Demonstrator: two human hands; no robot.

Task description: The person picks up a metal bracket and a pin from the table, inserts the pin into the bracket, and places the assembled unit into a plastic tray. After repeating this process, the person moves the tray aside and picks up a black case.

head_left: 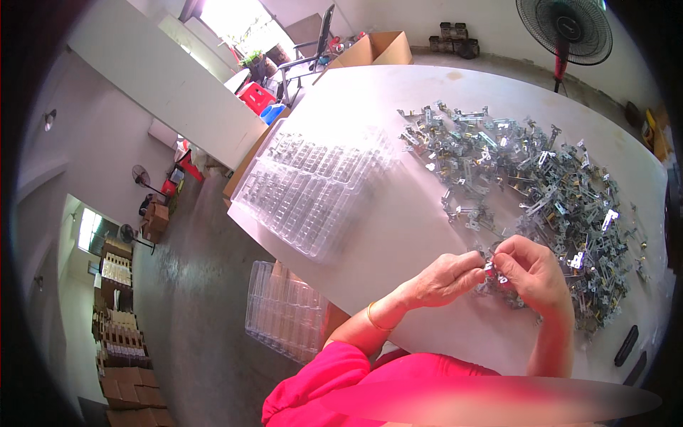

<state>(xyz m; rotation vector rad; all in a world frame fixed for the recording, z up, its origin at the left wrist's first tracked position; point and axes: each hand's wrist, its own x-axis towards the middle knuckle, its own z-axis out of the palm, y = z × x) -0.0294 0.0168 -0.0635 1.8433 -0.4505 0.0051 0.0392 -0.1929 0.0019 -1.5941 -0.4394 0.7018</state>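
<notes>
My left hand [449,277] and my right hand [528,274] meet over the near edge of a big heap of small metal parts [548,185]. Both have their fingers pinched together around a small silvery metal part [491,269], which is mostly covered by the fingertips. Its exact kind is too small to make out. The heap's loose brackets, silver-grey with some brass-coloured bits, spread over the right side of the white table [405,235]. To the left of my hands lies a stack of clear plastic trays [306,192] with rows of narrow compartments; metal parts show in the far rows.
More clear trays [281,313] rest on a cardboard box below the table's left edge. Two black objects [626,345] lie at the right near edge. A standing fan [565,28], an open carton [377,51] and a folding chair [306,60] stand beyond the table.
</notes>
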